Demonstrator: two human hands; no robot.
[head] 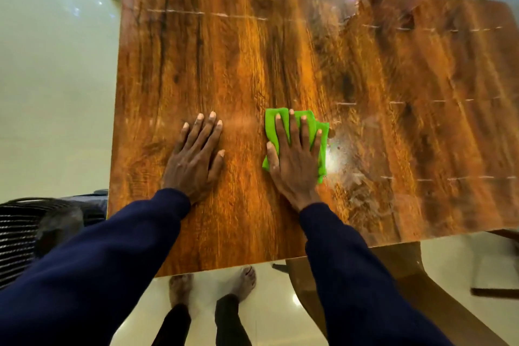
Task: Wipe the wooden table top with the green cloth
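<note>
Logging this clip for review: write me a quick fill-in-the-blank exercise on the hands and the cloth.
1. The right hand presses flat on a ____ cloth.
2. The left hand rests flat on the table and holds ____.
3. A pale smeared patch lies on the wood just ____ of the cloth.
Missing words: green; nothing; right.

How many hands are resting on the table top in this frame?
2. The left hand lies flat on the bare wooden table top; the right hand, beside it, presses flat on the green cloth. None hidden.
</note>
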